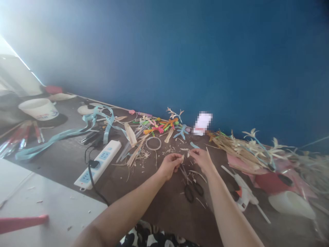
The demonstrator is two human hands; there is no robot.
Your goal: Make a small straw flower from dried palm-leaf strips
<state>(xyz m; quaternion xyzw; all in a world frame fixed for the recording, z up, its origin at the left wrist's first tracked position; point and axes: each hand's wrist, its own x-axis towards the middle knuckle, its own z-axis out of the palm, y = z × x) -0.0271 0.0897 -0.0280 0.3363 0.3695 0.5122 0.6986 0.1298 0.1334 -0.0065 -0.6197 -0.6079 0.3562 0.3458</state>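
Over the middle of the dark table (154, 202), my left hand (170, 166) pinches a small pale petal-shaped piece (182, 159) of what looks like dried husk. Close by on the right, my right hand (200, 159) has thumb and forefinger closed on another small pale sliver (188, 154). A narrow gap separates the two pieces. Black-handled scissors (189, 192) lie just below my hands, blades pointing away from me. Pale scraps (169, 150) are scattered in front of my left hand, near a thin ring (153, 143).
Left are a white power strip (99, 164) with a black cord, blue ribbon (61, 133) and a white tub (39, 109). Colourful pipe-cleaner shapes (158, 127) lie near the blue wall (164, 61). Right are a glue gun (244, 190), dried husks (235, 151) and a pale cup (291, 204).
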